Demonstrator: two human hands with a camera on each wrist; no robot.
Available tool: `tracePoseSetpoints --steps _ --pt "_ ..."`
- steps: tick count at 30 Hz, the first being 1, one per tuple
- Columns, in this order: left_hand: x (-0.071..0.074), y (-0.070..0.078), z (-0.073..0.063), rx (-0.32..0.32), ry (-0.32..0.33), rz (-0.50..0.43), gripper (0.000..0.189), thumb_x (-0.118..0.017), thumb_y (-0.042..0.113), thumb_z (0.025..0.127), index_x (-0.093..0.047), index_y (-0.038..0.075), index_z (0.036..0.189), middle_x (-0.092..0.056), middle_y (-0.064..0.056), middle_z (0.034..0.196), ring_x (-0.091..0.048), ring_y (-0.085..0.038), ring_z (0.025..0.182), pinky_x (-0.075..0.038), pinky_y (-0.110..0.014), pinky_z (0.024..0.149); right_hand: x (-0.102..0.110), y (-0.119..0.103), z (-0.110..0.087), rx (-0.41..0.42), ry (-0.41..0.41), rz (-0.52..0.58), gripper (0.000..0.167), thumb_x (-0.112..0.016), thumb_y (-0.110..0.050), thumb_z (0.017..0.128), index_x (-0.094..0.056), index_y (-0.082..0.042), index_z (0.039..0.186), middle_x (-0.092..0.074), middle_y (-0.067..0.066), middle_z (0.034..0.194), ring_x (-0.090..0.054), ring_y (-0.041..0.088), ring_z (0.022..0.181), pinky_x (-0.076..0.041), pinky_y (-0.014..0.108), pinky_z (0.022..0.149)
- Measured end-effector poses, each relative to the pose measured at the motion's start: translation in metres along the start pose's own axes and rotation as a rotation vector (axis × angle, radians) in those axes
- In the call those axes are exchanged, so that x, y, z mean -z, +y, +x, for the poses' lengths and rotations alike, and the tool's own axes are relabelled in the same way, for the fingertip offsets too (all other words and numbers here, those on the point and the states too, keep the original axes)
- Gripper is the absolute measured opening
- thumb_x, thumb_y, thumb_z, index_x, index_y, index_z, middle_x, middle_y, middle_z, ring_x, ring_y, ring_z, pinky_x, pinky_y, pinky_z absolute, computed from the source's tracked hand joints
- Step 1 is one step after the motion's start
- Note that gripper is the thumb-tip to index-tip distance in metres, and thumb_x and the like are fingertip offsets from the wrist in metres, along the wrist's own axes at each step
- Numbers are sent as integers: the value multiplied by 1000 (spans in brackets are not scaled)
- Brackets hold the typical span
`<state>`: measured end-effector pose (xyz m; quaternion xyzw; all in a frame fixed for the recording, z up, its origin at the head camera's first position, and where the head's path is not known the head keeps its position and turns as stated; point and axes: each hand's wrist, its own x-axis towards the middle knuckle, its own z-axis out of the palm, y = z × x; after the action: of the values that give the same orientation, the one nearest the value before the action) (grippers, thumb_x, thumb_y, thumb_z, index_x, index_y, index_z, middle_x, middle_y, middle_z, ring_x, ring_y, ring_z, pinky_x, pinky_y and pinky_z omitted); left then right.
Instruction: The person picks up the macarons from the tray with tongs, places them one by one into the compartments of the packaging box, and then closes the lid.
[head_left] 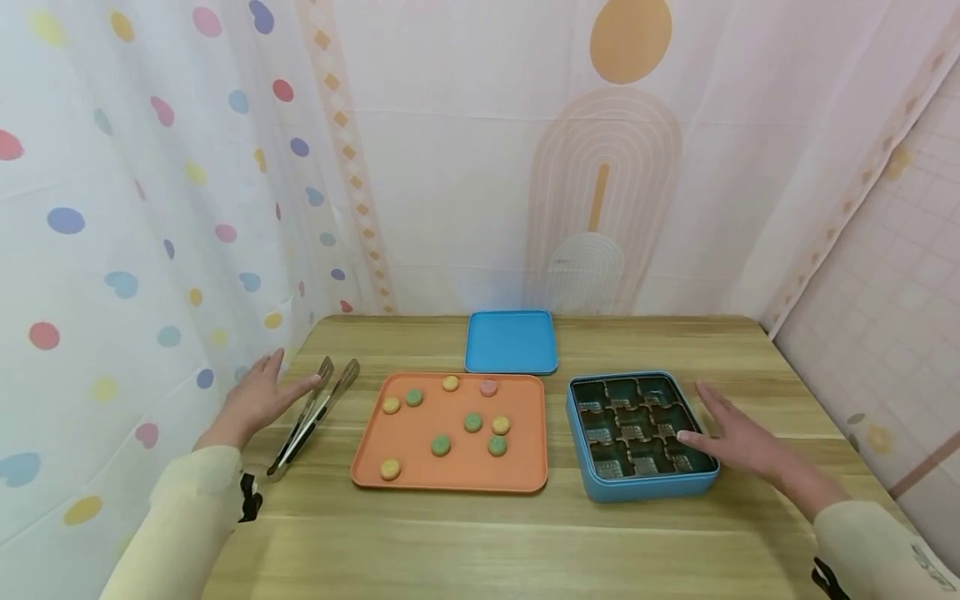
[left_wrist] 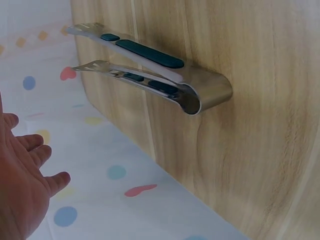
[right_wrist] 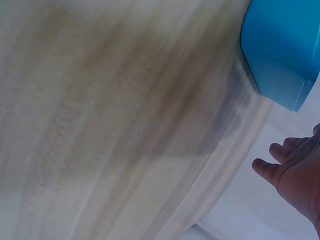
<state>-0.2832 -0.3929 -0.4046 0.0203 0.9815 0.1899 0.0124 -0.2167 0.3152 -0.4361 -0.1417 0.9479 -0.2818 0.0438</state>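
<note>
My left hand (head_left: 258, 404) hovers at the table's left side with its fingers extended and nothing in its grasp. Beside it lie metal tongs (head_left: 318, 421) with dark grip inserts, their arms spread apart; the left wrist view shows the tongs (left_wrist: 150, 65) apart from the fingers (left_wrist: 37, 150). On the right, my right hand (head_left: 738, 433) is spread and holds nothing, its thumb overlapping the right rim of a blue square tin (head_left: 652, 487) in the head view. Inside the tin sits a dark divided tray (head_left: 636, 423) of small square compartments. The right wrist view shows the tin's blue side (right_wrist: 280, 45).
An orange tray (head_left: 480, 475) lies mid-table, bearing several small round cookies: yellow (head_left: 390, 469), green (head_left: 441, 445) and one pink (head_left: 489, 387). Behind it a flat blue lid (head_left: 512, 342) rests near the table's back edge. Patterned curtains (head_left: 450, 167) hang behind and to the left.
</note>
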Motion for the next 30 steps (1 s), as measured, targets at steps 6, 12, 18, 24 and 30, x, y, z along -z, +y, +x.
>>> tracePoseSetpoints --steps 6,12,18,24,30 --pt "-5 -2 -1 14 -4 -129 107 -48 64 96 9 -5 154 -2 -41 154 -9 -61 138 -15 -72 105 -7 3 -5 2 -4 71 102 -68 -41 93 -3 6 156 -9 40 154 -14 62 137 -20 73 102" --pt "-8 -6 -7 65 -12 -232 109 -46 67 95 11 -4 154 1 -41 153 -6 -62 138 -13 -73 104 -13 2 -7 3 -19 125 105 -72 -37 92 -2 9 154 -11 42 152 -22 63 133 -29 71 99" --pt "-15 -15 -13 94 -15 -249 106 -42 66 97 10 -7 154 -4 -43 152 -9 -63 136 -15 -74 103 -16 1 -10 21 2 150 107 -76 -34 89 -4 10 154 -19 41 151 -28 61 131 -34 69 97" --pt "-23 -28 -17 87 -15 -264 101 -38 64 99 8 -8 153 -12 -46 149 -14 -63 135 5 -75 103 -21 3 -15 35 20 173 110 -80 -30 84 -6 10 154 -16 39 153 -27 60 133 -31 70 99" --pt "-28 -33 -23 70 -26 -267 95 -35 59 102 5 -12 152 -16 -48 146 -19 -62 134 16 -69 104 -24 2 -17 12 25 183 115 -85 -30 78 -9 9 154 -16 39 153 -25 60 134 -29 70 100"
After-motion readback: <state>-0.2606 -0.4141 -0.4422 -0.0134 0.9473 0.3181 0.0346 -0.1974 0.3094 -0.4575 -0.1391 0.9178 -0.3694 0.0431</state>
